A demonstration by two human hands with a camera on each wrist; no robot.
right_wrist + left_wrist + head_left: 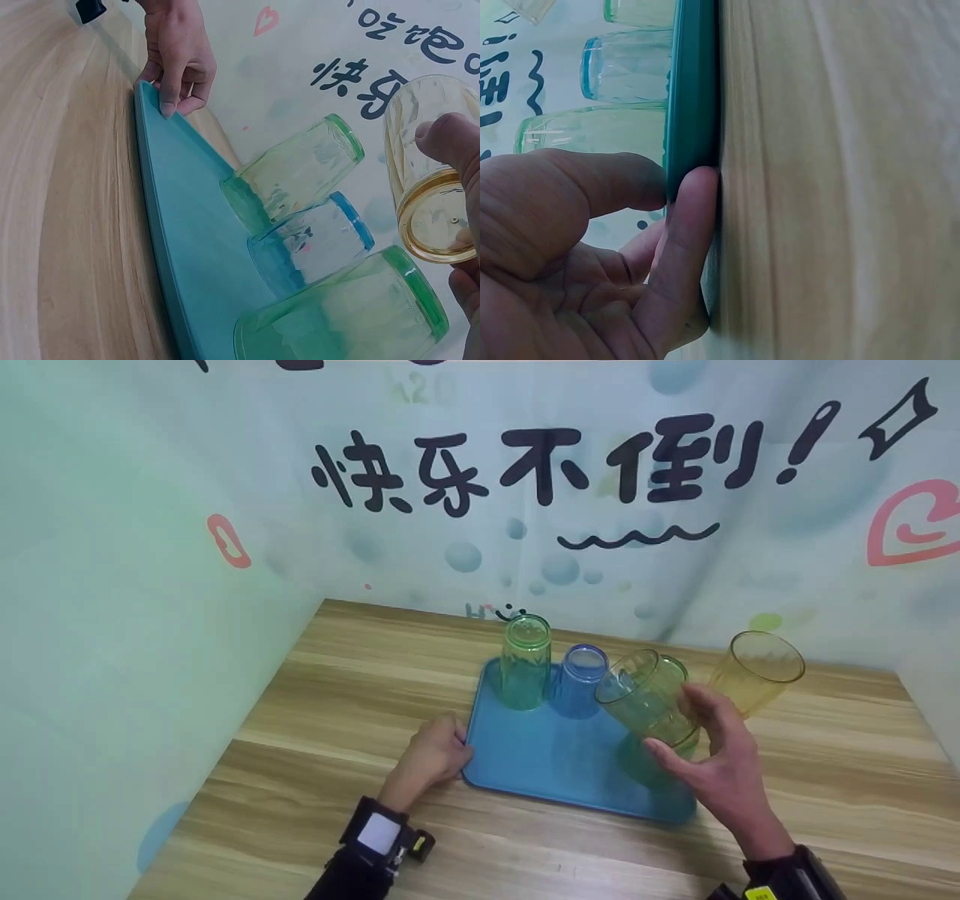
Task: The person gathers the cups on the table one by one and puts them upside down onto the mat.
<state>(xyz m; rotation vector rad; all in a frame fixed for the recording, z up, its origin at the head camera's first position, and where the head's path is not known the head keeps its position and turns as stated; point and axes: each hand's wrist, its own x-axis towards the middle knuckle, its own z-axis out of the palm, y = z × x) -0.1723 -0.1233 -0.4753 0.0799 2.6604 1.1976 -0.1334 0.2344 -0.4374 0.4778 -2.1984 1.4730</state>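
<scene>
My left hand (431, 754) pinches the near left part of the blue tray (540, 757), with the thumb over the rim and a finger beneath. A clear yellow drinking glass (634, 701) is in my right hand (724, 769), gripped between thumb and fingers. It is tilted above the tray's right side, its mouth toward the upper left. On the tray stand a green glass (525, 664), a shorter blue glass (579, 684) and another green glass (341, 315), all upside down. In the head view the held glass partly covers that last one.
Right of the tray, a second yellow glass (757, 667) stands mouth up, partly behind my right hand. The wood-grain table (337, 690) meets a printed backdrop (525, 555) at the back and left. Black bands with small devices are on both wrists.
</scene>
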